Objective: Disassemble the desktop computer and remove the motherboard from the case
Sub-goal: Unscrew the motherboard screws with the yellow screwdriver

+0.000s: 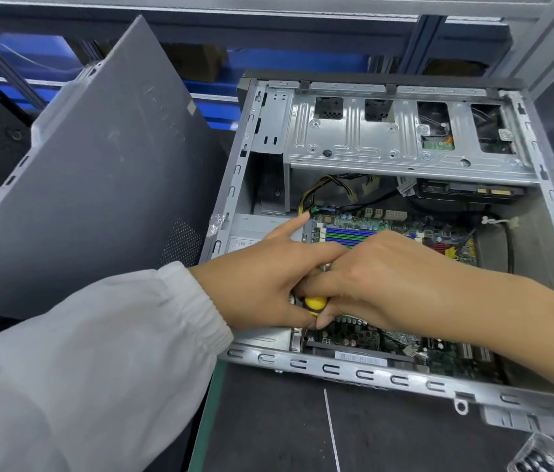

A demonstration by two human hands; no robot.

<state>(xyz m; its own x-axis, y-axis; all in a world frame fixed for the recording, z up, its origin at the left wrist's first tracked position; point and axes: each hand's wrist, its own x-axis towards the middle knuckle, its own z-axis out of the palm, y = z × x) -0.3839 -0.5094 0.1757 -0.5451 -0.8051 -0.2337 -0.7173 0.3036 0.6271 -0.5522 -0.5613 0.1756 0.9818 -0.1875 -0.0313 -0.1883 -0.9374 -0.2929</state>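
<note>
The open computer case (pixel 364 371) lies on its side on the bench, with the green motherboard (pixel 401 229) in its bottom. Both hands meet over the board's left part, around a screwdriver with a yellow and black handle (pixel 314 304). My left hand (pixel 268 277) holds the handle from the left, its index finger stretched out toward the board's corner. My right hand (pixel 381 277) curls over the handle from the right. The screwdriver's shaft and tip are hidden under the hands.
A silver drive cage (pixel 401 137) spans the case's top. Yellow and black cables (pixel 313 192) hang below it. The removed grey side panel (pixel 98 158) leans at the left. A clear plastic container (pixel 541 454) sits at the lower right of the dark mat.
</note>
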